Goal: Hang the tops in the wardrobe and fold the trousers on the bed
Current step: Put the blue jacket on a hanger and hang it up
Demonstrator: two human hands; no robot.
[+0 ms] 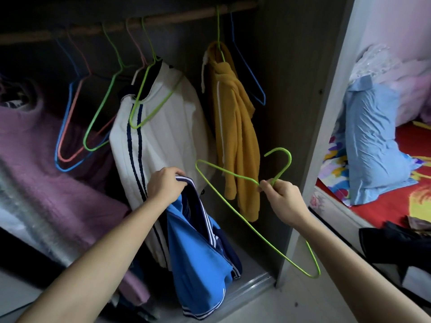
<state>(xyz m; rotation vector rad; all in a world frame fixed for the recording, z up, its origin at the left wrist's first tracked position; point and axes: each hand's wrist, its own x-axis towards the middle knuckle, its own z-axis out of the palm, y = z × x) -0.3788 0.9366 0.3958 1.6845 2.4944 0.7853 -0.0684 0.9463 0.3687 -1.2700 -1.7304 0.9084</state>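
My left hand [166, 185] grips the collar of a blue top [198, 259] with navy and white stripes, which hangs down in front of the open wardrobe. My right hand [281, 199] pinches a green wire hanger [235, 207] at the base of its hook, to the right of the top and apart from it. On the rail [163, 18] a white top [168, 136] with navy stripes and a mustard hoodie [235, 127] hang on hangers.
Several empty wire hangers [77, 127] hang on the rail at the left. A pink fluffy garment [53, 164] fills the wardrobe's left side. The wardrobe's grey frame [326, 113] stands at the right. Beyond it lie the bed [384, 199], a light blue pillow [370, 145] and dark clothes [396, 241].
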